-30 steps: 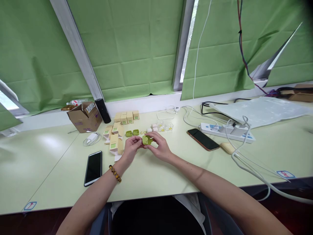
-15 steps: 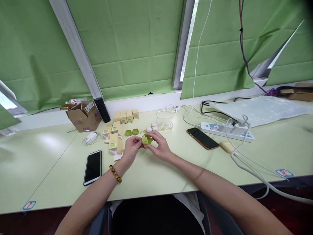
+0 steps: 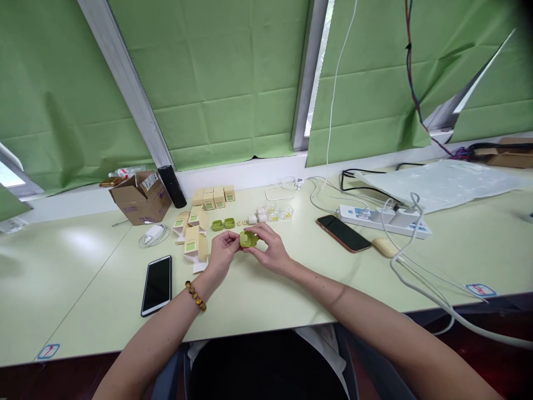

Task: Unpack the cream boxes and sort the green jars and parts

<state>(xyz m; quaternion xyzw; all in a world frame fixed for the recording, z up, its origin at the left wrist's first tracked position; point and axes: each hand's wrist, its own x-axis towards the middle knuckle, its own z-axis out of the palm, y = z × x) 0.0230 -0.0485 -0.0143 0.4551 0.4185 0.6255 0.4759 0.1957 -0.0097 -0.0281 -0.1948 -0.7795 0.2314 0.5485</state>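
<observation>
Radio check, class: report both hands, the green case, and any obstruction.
Left hand and right hand both gripping small green case. Case held between them, hollow inside partly visible. Windowed carton beside left hand, outside the grip.

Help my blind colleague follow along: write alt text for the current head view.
A person's left hand and right hand hold a small green container over a pale table. Small cartons sit beyond and to the left; one phone lies left, another phone right.
</observation>
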